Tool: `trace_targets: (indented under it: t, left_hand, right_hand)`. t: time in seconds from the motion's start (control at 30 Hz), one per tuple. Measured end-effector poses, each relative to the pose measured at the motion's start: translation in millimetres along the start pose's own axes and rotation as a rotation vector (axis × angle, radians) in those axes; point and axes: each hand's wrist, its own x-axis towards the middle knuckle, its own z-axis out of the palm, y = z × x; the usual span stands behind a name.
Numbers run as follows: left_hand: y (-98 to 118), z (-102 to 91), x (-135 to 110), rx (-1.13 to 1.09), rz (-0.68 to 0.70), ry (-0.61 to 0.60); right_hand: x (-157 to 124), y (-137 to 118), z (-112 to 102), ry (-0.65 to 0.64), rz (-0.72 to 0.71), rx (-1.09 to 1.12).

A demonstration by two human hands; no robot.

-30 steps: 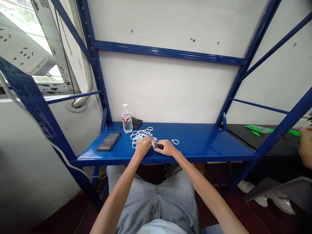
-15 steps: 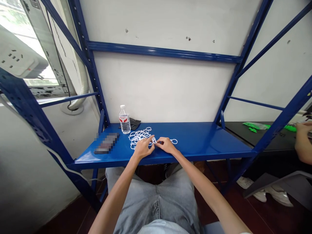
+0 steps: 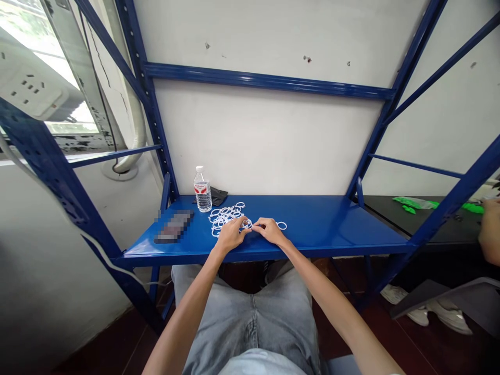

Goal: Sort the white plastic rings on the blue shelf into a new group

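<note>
Over the front part of the blue tabletop (image 3: 332, 229), my left hand (image 3: 231, 234) pinches a white plastic ring (image 3: 247, 224) between thumb and fingers. My right hand (image 3: 269, 230) has its fingertips closed at the right edge of that same ring. A heap of similar white rings (image 3: 224, 214) lies just behind and left of my left hand, partly hidden by it. To the right of my right hand, a single white ring (image 3: 282, 226) rests flat on the table. Small details at the fingertips are too fine to make out.
A water bottle (image 3: 202, 191) stands upright at the back left, with a black pouch (image 3: 219, 196) beside it. A blurred-out phone-like object (image 3: 174, 227) lies at the left. Blue uprights frame the table. At far right, a person's arm (image 3: 490, 229) is near green pieces (image 3: 416, 202).
The ring between my hands has turned and now shows its round opening more. Both hands stay in nearly the same place. The whole view has shifted slightly.
</note>
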Motion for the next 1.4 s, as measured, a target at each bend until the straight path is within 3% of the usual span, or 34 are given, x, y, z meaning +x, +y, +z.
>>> trace_targets:
  t: [0.4, 0.47, 0.6, 0.7, 0.83, 1.03, 1.2, 1.4]
  left_hand:
    - [2, -2.0, 2, -0.019, 0.048, -0.012]
    - [2, -0.5, 3, 0.037, 0.029, 0.012]
    - [1, 3.5, 4, 0.213, -0.005, 0.095]
    - [0, 6.0, 4, 0.317, 0.009, 0.066]
    - [0, 5.5, 4, 0.347, 0.05, 0.046]
    - [2, -2.0, 4, 0.197, 0.137, 0.071]
    - [4, -6.2, 3, 0.143, 0.165, 0.074]
    - [6, -7.6, 2, 0.082, 0.162, 0.025]
  right_hand:
    - [0, -3, 0, 0.001, 0.004, 0.005]
    - [1, -2, 0, 0.101, 0.033, -0.032]
    - [1, 7, -1, 0.455, 0.218, -0.182]
    - [0, 12, -1, 0.579, 0.341, -0.308]
    - [0, 9, 1, 0.52, 0.229, -0.305]
    - [0, 4, 4, 0.236, 0.047, -0.151]
    - [2, 12, 4, 0.144, 0.078, -0.042]
    - [4, 10, 2, 0.135, 0.119, 0.012]
